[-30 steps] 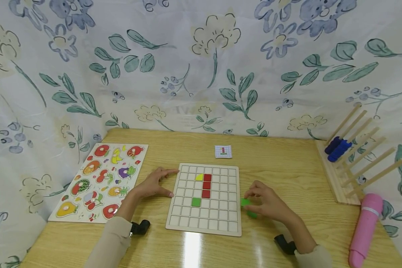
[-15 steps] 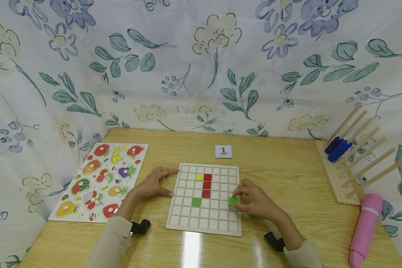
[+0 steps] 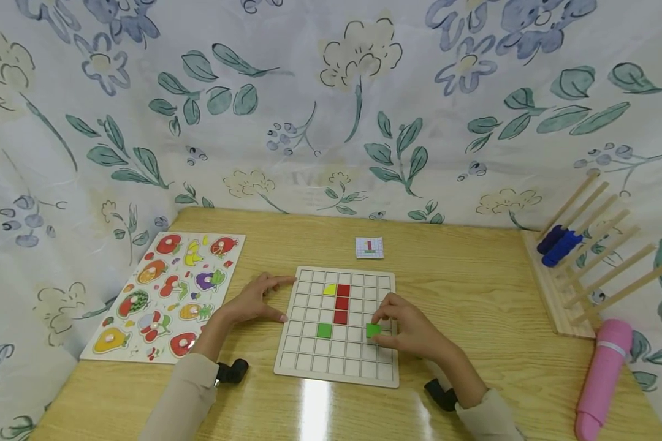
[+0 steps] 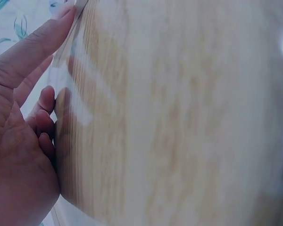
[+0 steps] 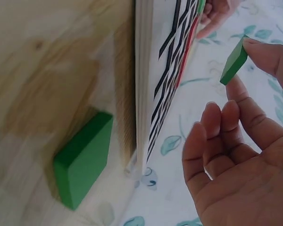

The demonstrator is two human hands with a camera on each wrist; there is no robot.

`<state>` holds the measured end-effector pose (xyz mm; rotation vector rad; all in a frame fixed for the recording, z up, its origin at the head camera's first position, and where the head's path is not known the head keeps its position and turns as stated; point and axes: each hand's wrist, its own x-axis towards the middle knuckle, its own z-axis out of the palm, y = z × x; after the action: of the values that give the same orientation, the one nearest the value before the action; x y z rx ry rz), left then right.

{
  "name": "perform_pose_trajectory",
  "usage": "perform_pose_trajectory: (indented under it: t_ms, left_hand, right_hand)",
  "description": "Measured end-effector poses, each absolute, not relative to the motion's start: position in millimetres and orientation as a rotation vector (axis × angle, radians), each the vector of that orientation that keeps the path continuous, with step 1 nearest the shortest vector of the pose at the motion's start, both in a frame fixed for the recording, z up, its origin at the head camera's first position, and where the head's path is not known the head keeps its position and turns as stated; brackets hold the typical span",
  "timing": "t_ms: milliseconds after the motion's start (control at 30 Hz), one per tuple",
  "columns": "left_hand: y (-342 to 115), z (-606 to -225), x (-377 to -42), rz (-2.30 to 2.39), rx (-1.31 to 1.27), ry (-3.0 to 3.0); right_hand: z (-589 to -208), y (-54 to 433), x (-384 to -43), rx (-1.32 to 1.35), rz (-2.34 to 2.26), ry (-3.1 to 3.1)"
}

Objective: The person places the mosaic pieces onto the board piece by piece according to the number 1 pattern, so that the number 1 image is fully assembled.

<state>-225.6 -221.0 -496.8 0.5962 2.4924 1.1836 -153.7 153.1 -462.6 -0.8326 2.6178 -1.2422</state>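
Observation:
Between thumb and index finger, my right hand (image 3: 410,327) pinches a green square tile (image 3: 372,331), held over the right part of a pale wooden grid board (image 3: 358,367). On the board sit a column of red tiles (image 3: 342,303), a yellow tile (image 3: 330,290) with a slanted side, and another green tile (image 3: 324,331). My left hand (image 3: 254,301) touches the board's left edge with spread thumb and index finger; its other fingers bend loosely in the left wrist view. One more green tile (image 5: 87,160) lies on the table beside the board in the right wrist view.
A small card (image 3: 369,248) with a printed grid pattern lies behind the board. To the left is a fruit peg puzzle (image 3: 160,300). At right stand a wooden peg rack (image 3: 565,294) with blue beads and a pink cylindrical object (image 3: 604,380). A floral cloth (image 3: 331,122) hangs behind.
My right hand has carried the green tile leftward from the table beside the board to above its right columns. The left hand has stayed at the board's edge.

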Motion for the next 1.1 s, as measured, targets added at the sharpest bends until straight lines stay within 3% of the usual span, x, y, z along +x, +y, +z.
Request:
perform_pose_trajectory:
  t_ms: [1100]
  left_hand:
    - [-220.0, -494.8, -223.2, 1.216, 0.609, 2.498]
  right_hand:
    - [-466.2, 104.6, -159.1, -0.853, -1.299, 2.563]
